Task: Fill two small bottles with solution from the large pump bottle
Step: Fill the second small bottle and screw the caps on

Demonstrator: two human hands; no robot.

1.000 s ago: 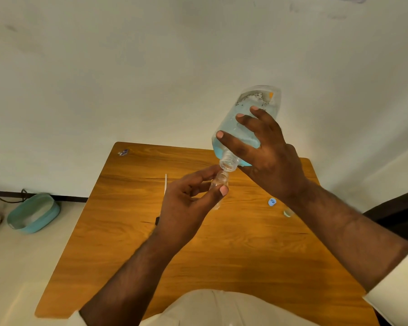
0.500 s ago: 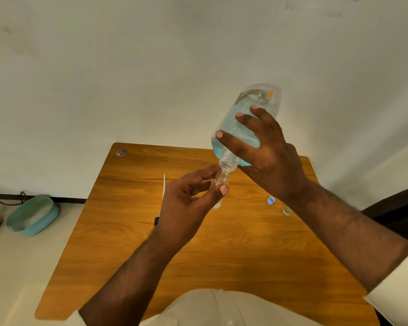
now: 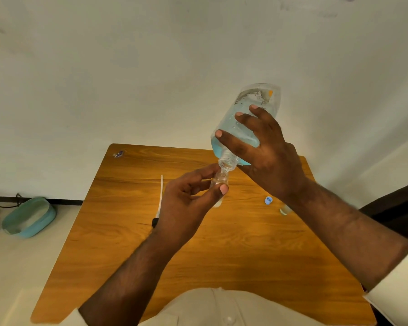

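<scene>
The left hand (image 3: 186, 203) pinches a small clear bottle (image 3: 219, 182) between thumb and fingers above the wooden table (image 3: 127, 231). The right hand (image 3: 266, 156) grips the tilted large bottle (image 3: 243, 118), mouth touching the small one's; its label is unreadable.

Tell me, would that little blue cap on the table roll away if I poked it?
Probably it would. The blue cap looks small, round and light, so a poke could send it skidding or rolling across the smooth wooden table. It seems to be hard plastic, so it likely would not squash or break. Nothing close by looks set to stop it.
</scene>
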